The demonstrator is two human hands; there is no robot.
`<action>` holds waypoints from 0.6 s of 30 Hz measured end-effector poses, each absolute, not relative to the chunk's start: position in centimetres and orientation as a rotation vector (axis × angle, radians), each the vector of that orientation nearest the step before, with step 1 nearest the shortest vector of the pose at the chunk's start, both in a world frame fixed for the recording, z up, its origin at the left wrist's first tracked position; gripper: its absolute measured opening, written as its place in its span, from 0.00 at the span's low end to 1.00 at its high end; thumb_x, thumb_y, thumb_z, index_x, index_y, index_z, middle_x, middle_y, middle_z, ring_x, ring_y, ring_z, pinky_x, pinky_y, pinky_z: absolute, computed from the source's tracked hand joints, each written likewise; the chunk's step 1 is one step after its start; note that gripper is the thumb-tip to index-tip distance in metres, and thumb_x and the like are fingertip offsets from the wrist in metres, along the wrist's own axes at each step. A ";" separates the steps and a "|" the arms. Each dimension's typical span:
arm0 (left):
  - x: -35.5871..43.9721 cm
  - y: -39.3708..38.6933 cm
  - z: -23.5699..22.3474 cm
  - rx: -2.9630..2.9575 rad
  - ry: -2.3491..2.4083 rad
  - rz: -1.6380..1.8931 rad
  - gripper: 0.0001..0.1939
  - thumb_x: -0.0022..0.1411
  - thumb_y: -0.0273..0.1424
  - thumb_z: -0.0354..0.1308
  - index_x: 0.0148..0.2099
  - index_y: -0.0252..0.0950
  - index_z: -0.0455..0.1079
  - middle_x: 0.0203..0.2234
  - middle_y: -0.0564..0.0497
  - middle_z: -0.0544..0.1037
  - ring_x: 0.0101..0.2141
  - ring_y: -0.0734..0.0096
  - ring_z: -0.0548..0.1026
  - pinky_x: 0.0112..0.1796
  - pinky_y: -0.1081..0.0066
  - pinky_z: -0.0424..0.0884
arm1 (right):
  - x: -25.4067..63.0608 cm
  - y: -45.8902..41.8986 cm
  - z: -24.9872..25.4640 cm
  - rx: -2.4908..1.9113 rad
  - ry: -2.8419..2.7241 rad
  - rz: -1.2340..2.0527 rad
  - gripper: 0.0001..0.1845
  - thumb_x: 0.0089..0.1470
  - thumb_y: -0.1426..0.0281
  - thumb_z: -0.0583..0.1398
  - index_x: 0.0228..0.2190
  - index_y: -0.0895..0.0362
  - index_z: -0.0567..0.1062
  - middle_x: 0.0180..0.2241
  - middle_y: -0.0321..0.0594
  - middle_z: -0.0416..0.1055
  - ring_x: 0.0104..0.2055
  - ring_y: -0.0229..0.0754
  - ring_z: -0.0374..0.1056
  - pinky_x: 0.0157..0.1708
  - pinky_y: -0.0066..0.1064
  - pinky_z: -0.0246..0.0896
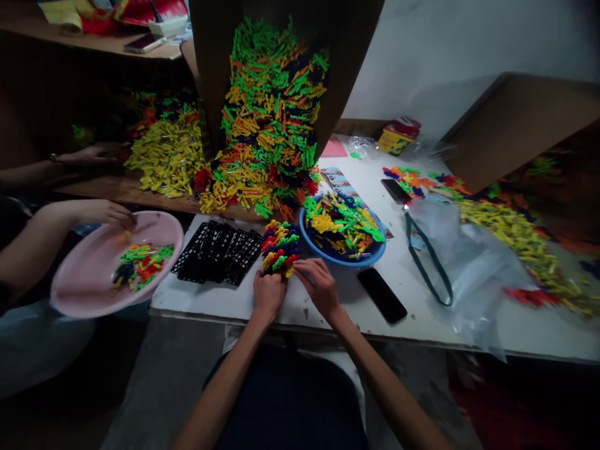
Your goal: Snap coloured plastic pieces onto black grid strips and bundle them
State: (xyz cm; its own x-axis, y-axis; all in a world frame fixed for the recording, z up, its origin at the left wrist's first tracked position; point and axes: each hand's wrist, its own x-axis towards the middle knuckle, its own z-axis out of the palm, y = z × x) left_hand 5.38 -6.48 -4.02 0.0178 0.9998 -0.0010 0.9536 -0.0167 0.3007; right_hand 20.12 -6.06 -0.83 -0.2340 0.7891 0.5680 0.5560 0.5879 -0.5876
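On the white tabletop (210,302), my left grip (269,295) and right grip (319,286) clasp a stack of interlocking plastic pieces (280,249) upright between them, apparently to keep it together, just beside the blue bowl (342,262).

Behind the white-topped work table (412,322) rises a pale plastered wall (450,56), scuffed and greying in shadow. Beyond the table's left end runs a wooden bench (107,190), with a wooden shelf (94,44) higher up behind it. A brown cardboard sheet (515,125) stands tilted past the table's right end. Below the table's front edge lies a grey concrete floor (159,387), with a dark red patch (506,406) to the right. The light is dim, brightest on the wall, and the corners fall dark.
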 end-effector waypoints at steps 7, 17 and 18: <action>5.3 -7.4 -5.5 1.963 2.078 0.506 0.22 0.71 0.43 0.45 0.44 0.41 0.79 0.28 0.46 0.83 0.29 0.62 0.78 0.46 0.60 0.64 | 18.7 -4.1 -2.9 -1.127 -1.716 0.193 0.05 0.60 0.66 0.62 0.33 0.52 0.79 0.39 0.41 0.71 0.44 0.45 0.68 0.48 0.43 0.63; 4.9 -7.8 -4.8 2.023 2.036 0.518 0.20 0.70 0.40 0.46 0.44 0.40 0.79 0.25 0.47 0.82 0.26 0.61 0.77 0.44 0.59 0.64 | 18.9 -3.9 -1.9 -1.118 -1.803 0.204 0.07 0.63 0.66 0.59 0.35 0.52 0.77 0.40 0.41 0.73 0.46 0.45 0.68 0.49 0.41 0.61; 4.5 -8.2 -4.7 2.040 2.013 0.540 0.19 0.70 0.40 0.47 0.44 0.41 0.79 0.25 0.47 0.82 0.26 0.61 0.76 0.42 0.60 0.65 | 19.9 -3.7 -1.1 -1.132 -1.827 0.192 0.07 0.63 0.66 0.58 0.38 0.51 0.77 0.41 0.41 0.73 0.47 0.45 0.68 0.50 0.41 0.61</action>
